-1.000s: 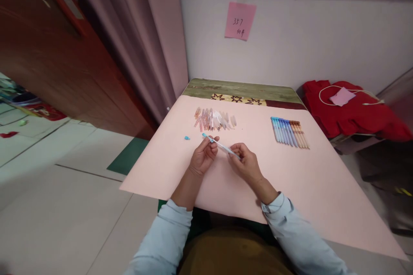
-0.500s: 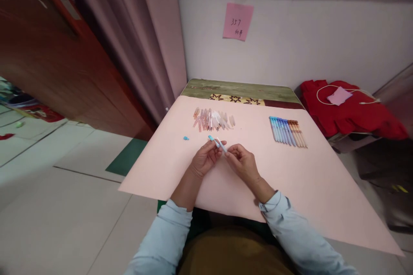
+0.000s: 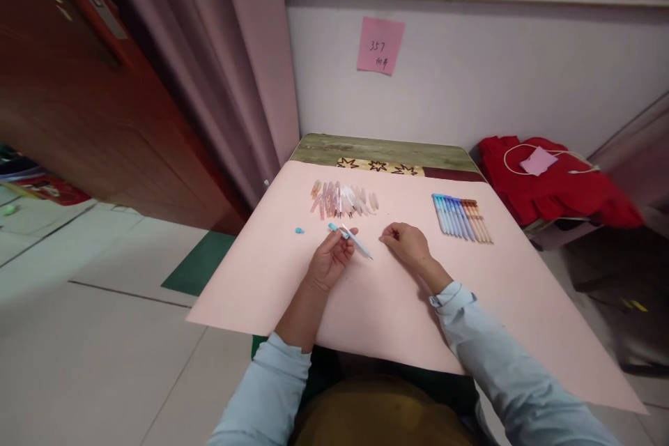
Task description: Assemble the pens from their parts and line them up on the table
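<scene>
My left hand (image 3: 330,261) is closed around a light blue pen barrel (image 3: 359,245), its pointed tip slanting down to the right. A bright blue pen piece (image 3: 335,228) also sticks out of its fingers on the left. My right hand (image 3: 410,245) hovers apart from it on the right, thumb and fingertips pinched together. Whether anything small sits in that pinch cannot be made out. Beyond the hands lies a loose pile of pinkish and clear pen parts (image 3: 327,201) with white refills (image 3: 345,202). A small blue cap piece (image 3: 300,231) rests left of my left hand.
Several blue, purple and brown pens (image 3: 460,218) lie side by side at the right of the pink-covered table (image 3: 397,320). Red cloth (image 3: 554,185) with a white cable is beyond the table's right edge. A curtain (image 3: 251,63) and wooden door (image 3: 130,118) stand at left.
My right hand has let go of the pen barrel and moved away to the right. The barrel stays in my left hand, its tip now showing.
</scene>
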Demonstrator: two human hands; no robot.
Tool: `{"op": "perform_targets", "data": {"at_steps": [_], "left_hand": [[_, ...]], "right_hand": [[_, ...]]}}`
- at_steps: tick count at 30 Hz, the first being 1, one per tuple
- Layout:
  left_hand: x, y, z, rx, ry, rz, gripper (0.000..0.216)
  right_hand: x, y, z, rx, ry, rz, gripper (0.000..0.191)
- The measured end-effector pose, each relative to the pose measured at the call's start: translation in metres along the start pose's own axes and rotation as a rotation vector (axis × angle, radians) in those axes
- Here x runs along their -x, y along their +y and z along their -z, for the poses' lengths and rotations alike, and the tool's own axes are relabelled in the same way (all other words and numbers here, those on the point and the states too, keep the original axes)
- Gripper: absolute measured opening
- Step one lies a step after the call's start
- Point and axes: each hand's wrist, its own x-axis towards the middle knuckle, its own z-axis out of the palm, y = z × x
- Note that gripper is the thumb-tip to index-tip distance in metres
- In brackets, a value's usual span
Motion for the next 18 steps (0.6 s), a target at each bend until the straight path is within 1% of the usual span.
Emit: {"op": "perform_targets", "data": {"at_steps": [2, 4, 8, 10, 13, 18], "left_hand": [[0.0, 0.0, 0.0, 0.0, -0.007, -0.003, 0.009], [-0.001, 0.0, 0.001, 0.004, -0.015, -0.004, 0.009], [-0.003, 0.001, 0.001, 0.002, -0.019, 0.003, 0.009], [-0.003, 0.001, 0.001, -0.001, -0.021, 0.005, 0.009], [-0.002, 0.001, 0.0, -0.002, -0.018, 0.004, 0.01], [-0.002, 0.0, 0.0, -0.004, -0.011, 0.014, 0.011]], "right_hand": [[-0.005, -0.001, 0.003, 0.051, -0.056, 0.036, 0.016], [-0.014, -0.003, 0.007, 0.083, -0.076, 0.064, 0.015], [-0.037, -0.012, 0.011, 0.088, 0.017, 0.051, 0.011], [-0.048, -0.018, 0.009, 0.089, 0.046, 0.045, 0.013], [-0.061, -0.025, 0.0, 0.186, 0.028, 0.057, 0.018], [-0.066, -0.026, -0.014, 0.305, 0.006, 0.084, 0.023]]}}
